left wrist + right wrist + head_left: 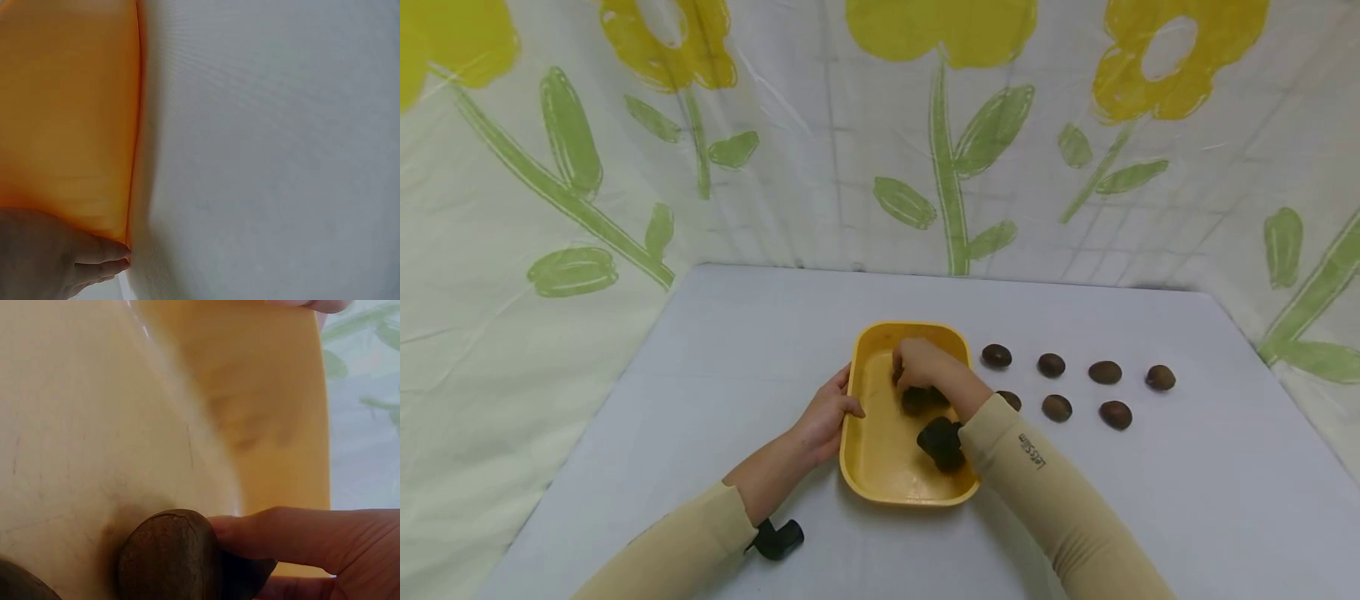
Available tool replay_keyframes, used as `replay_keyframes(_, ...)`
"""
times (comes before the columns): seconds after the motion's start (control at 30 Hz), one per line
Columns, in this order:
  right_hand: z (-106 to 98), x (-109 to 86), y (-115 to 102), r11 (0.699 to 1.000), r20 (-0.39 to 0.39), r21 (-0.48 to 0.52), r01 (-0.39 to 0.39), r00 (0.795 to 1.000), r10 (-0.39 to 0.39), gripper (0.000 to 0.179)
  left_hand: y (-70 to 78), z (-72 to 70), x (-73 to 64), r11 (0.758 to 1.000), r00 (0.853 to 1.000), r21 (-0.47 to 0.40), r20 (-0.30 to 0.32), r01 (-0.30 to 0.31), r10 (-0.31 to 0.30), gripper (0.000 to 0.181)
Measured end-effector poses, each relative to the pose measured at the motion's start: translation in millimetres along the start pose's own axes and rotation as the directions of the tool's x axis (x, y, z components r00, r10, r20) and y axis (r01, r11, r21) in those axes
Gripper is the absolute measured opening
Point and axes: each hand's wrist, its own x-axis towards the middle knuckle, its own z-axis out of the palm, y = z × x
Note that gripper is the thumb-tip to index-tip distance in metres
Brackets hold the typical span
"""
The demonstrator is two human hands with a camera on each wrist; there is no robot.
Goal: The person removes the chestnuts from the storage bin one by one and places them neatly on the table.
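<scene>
A yellow tray (872, 467) with raised walls stands on the white table. My left hand (826, 419) grips its left wall, thumb over the rim and fingers along the outside, as the left wrist view also shows with the fingers (94, 259). Inside the tray, my right hand (925, 364) reaches down with bent fingers. In the right wrist view, the thumb (250, 536) and a finger below it pinch a dark brown nut (250, 575), partly hidden behind another brown nut (165, 559). More brown nuts (914, 402) lie under the hand in the tray.
Right of the tray, several brown nuts lie in two rows, among them one in the back row (1105, 372) and one in the front row (1116, 414). Black wrist cameras (778, 540) sit on both wrists. A flower-printed curtain (805, 167) hangs behind the table (737, 333).
</scene>
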Motion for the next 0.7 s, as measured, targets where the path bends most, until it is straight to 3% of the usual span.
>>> replay_keyframes(0.17, 0, -4.5, -1, 0.998, -0.016, 0.041, 0.039, 0.999, -0.038, 0.017, -0.8, 0.8, 0.0, 1.0, 1.0, 0.002, -0.007, 0.001, -0.001, 0.085)
replay_keyframes(0.47, -4, -17.4, 8, 0.972, -0.117, 0.204, 0.115, 0.989, -0.092, 0.011, -0.6, 0.1, -0.1, 1.0, 1.0, 0.0, -0.006, -0.004, 0.004, 0.086)
replay_keyframes(0.7, -9, -26.2, 18, 0.964, -0.168, 0.241, 0.114, 0.983, -0.074, 0.023, 0.0, 0.1, -0.3, 1.0, 1.0, -0.001, -0.006, 0.003, -0.003, 0.088)
